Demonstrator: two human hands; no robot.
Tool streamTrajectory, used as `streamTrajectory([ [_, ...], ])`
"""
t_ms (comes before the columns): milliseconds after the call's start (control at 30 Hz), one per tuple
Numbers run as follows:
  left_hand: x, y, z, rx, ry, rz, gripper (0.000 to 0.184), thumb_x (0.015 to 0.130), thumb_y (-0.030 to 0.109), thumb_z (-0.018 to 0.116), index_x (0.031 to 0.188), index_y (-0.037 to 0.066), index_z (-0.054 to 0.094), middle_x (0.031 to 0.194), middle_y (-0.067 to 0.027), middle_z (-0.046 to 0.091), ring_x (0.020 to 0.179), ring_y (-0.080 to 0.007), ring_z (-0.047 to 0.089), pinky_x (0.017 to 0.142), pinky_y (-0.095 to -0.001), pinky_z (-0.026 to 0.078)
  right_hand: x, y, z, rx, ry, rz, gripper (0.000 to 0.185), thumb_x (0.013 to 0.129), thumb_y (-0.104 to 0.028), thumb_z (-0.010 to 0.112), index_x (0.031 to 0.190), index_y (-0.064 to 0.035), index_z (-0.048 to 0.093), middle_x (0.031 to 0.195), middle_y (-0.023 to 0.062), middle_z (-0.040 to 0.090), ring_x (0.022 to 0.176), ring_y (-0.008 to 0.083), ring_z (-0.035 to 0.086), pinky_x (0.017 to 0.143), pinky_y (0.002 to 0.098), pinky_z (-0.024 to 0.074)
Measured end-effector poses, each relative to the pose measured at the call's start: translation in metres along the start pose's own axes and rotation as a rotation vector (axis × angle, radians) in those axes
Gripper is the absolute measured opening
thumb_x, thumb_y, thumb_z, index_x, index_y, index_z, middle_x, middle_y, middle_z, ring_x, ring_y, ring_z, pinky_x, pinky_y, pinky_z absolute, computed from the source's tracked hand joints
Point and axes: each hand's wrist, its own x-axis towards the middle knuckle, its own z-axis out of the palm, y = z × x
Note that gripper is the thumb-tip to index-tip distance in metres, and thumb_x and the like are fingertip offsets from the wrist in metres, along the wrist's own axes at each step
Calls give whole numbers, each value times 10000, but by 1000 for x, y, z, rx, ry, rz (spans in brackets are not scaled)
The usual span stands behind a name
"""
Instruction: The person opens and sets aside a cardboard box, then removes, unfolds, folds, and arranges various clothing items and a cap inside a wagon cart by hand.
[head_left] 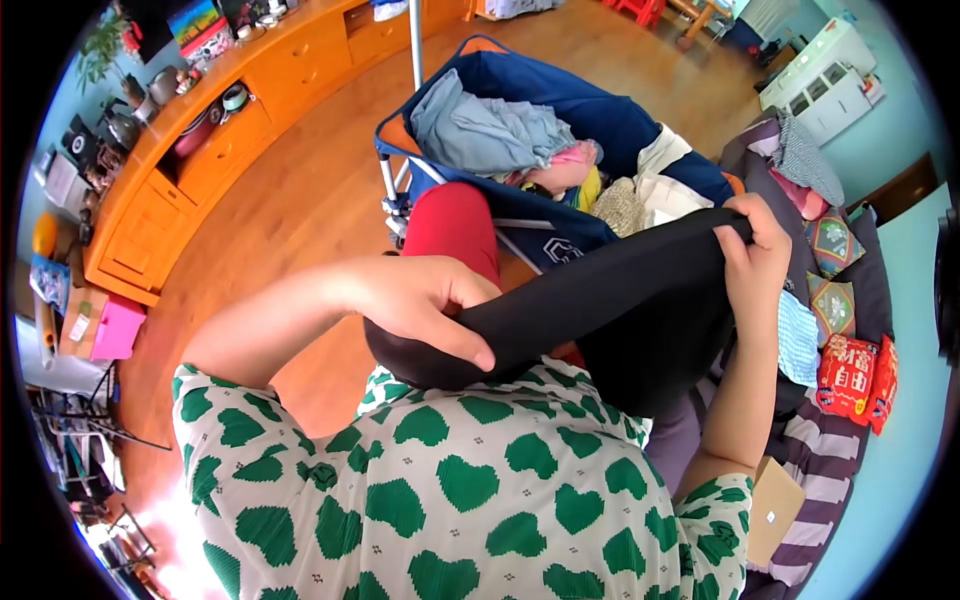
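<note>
A smooth black garment [600,285] is stretched across my lap, folded into a long band, with a looser part hanging below at the right; its exact kind does not show. My left hand [425,305] grips its near left end, thumb on top and fingers curled underneath. At the far right end, my right hand [757,255] pinches the cloth between thumb and fingers, higher than the left. Just beyond stands a blue folding wagon [610,110] heaped with clothes, among them a light blue garment [490,125] and a white cloth [675,195].
A red-clad knee [452,225] touches the wagon's near side. On the right, a sofa [875,275] carries cushions, clothes and a red printed package [848,375]. A long wooden cabinet [265,95] curves along the left, with a cardboard box [83,318] near its end.
</note>
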Motion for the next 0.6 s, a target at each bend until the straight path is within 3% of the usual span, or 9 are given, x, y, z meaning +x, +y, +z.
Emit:
streamTrajectory([
  [100,-1,14,-16,139,335,-273,160,883,62,751,995,-38,697,1037,-48,694,981,-122,613,883,-300,485,7,-18,-20,15,18,-43,231,778,33,770,951,16,618,820,72,619,782,132,599,755,255,489],
  [167,-3,10,-34,51,413,-291,175,852,51,768,988,-18,683,990,27,670,955,-77,598,886,-267,481,2,-21,-23,95,-29,-30,223,785,22,775,948,17,623,822,68,622,783,123,596,752,253,490],
  [300,-3,30,-40,330,128,-186,399,835,116,821,1162,15,616,1096,22,634,992,-76,575,899,-269,474,-11,-32,-26,57,-112,22,232,799,-61,811,904,21,622,783,66,630,739,123,597,729,262,502],
  [333,-1,32,-35,337,135,-115,533,825,148,842,1262,28,562,1177,8,626,1031,-89,574,913,-284,480,-11,-27,-26,56,-87,18,235,798,-62,812,906,24,623,777,69,630,738,123,599,728,262,503],
  [433,8,40,-32,181,302,-183,622,830,173,843,1340,36,514,1196,-3,641,1055,-102,577,932,-303,484,-9,-20,-31,87,-73,103,203,807,-30,795,930,19,641,843,43,671,771,104,614,739,264,511],
  [467,12,49,-36,408,389,-244,564,840,195,833,1302,12,568,1145,-45,698,1048,-129,630,932,-314,498,-10,-17,-30,150,-94,104,227,804,-40,802,961,11,646,872,37,679,798,102,618,759,266,514],
  [500,14,51,-46,753,417,-212,404,829,191,828,1147,-7,677,983,-111,737,944,-184,694,868,-317,526,-9,-15,-30,213,-111,101,254,801,-51,809,992,4,651,901,31,688,825,100,623,778,268,517],
  [567,23,63,-62,1233,550,-384,263,810,156,820,985,-19,731,881,-173,723,858,-245,715,801,-340,542,-5,-41,-26,172,-203,6,368,790,-121,836,1091,-6,656,948,57,708,856,132,644,824,270,514],
  [600,23,67,-70,1242,602,-211,247,806,141,814,975,-20,733,857,-171,713,825,-250,708,778,-343,540,-4,-41,-21,111,-236,-66,490,785,-203,849,1189,-16,644,1008,97,720,893,180,671,862,281,510],
])
